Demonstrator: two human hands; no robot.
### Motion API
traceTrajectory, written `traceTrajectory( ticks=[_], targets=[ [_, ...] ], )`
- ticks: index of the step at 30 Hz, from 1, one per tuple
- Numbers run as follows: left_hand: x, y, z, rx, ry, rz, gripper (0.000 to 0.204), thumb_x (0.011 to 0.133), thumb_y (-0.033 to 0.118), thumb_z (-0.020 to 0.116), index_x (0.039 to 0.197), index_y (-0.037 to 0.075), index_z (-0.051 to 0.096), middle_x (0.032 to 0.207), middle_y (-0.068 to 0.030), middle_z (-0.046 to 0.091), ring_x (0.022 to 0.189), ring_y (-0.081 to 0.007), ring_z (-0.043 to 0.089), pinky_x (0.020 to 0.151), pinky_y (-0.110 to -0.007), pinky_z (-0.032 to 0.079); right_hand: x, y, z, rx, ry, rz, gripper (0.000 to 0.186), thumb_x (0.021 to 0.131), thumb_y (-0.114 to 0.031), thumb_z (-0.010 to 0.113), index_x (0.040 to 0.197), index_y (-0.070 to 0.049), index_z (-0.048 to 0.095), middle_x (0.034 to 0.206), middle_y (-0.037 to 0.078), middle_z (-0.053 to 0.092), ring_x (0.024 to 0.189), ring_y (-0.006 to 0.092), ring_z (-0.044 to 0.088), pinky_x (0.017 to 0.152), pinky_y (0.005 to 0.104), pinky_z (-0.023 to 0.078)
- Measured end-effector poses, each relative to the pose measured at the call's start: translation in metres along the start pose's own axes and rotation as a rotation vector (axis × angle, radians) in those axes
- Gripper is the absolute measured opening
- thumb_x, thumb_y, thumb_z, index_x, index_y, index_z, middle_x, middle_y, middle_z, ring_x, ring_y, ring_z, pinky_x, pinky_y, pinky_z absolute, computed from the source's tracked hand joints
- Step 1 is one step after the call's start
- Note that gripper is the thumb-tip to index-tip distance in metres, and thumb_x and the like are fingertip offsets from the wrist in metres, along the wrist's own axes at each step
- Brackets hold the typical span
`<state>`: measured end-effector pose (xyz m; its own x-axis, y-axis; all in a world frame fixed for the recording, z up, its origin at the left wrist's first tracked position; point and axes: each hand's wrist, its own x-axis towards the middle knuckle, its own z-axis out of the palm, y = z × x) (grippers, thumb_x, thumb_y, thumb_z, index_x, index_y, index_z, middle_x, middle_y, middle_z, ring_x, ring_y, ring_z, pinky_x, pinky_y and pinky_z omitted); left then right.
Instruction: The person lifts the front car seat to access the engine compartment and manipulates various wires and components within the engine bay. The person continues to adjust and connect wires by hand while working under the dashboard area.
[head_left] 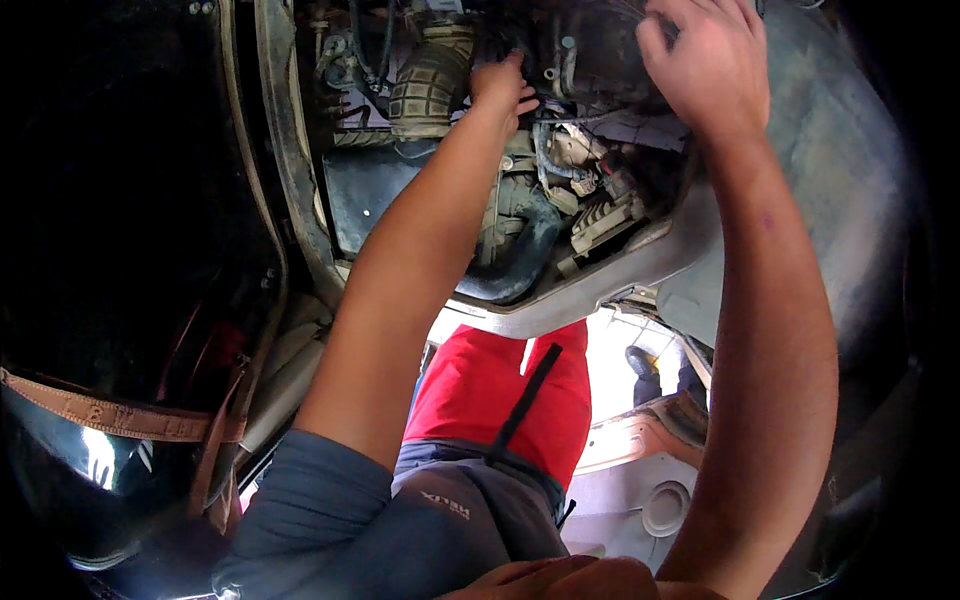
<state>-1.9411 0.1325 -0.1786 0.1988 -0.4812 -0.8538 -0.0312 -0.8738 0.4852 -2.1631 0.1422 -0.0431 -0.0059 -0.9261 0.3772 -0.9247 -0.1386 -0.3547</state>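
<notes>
My left hand (502,88) reaches into an engine bay, just right of a ribbed air intake hose (420,92). A few of its fingers stick out apart from each other; the fingertips farther in are lost among dark parts, and I see nothing held. My right hand (708,62) is raised at the top edge, over the right side of the bay. Its fingers are curled in, and their tips are partly cut off by the frame. What they grip, if anything, is hidden. Thin dark wires (622,12) run close to its thumb.
Below my left forearm lie a dark box-shaped cover (375,195) and a thick black hose (520,260). A finned metal part (608,222) and wiring sit to their right. The pale body edge (540,318) borders the bay. A brown leather strap (120,415) hangs at left.
</notes>
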Motion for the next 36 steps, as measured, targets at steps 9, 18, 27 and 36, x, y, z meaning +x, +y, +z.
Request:
traceTrajectory(
  ticks=[9,18,27,36],
  targets=[
    [0.03,-0.025,-0.008,-0.045,-0.105,-0.048,0.032,0.103,0.025,0.046,0.125,0.003,0.053,0.115,-0.0139,0.057,0.106,-0.0315,0.061,0.089,-0.045,0.057,-0.002,0.005,-0.002,-0.151,-0.179,-0.005,0.016,0.083,-0.022,0.064,0.091,-0.012,0.072,0.104,0.004,0.071,0.113,0.0236,0.06,0.104,0.0416,0.04],
    [0.052,-0.034,-0.003,-0.058,-0.103,-0.159,0.023,0.101,0.018,0.051,0.121,0.01,0.06,0.116,-0.0062,0.062,0.108,-0.0261,0.058,0.091,-0.045,0.048,-0.006,0.012,-0.002,-0.066,-0.186,-0.01,0.015,0.085,-0.019,0.065,0.095,-0.011,0.072,0.108,0.006,0.069,0.113,0.0268,0.059,0.103,0.0417,0.039],
    [0.049,-0.04,-0.009,-0.368,-0.265,-0.21,0.027,0.093,0.025,0.048,0.097,0.01,0.07,0.088,-0.0074,0.068,0.081,-0.0259,0.065,0.073,-0.04,0.052,-0.063,-0.106,0.069,0.966,-0.308,0.814,0.031,0.09,-0.019,0.058,0.114,-0.002,0.068,0.106,0.019,0.07,0.098,0.0297,0.069,0.088,0.0365,0.051],
    [-0.103,0.054,-0.075,0.845,0.168,1.212,0.038,0.093,0.014,0.062,0.129,0.003,0.059,0.121,-0.0118,0.063,0.112,-0.0251,0.059,0.101,-0.036,0.043,-0.079,-0.132,0.167,1.213,0.012,1.532,0.034,0.091,-0.017,0.059,0.12,-0.001,0.067,0.107,0.016,0.071,0.101,0.0236,0.066,0.087,0.0342,0.049]
  ],
)
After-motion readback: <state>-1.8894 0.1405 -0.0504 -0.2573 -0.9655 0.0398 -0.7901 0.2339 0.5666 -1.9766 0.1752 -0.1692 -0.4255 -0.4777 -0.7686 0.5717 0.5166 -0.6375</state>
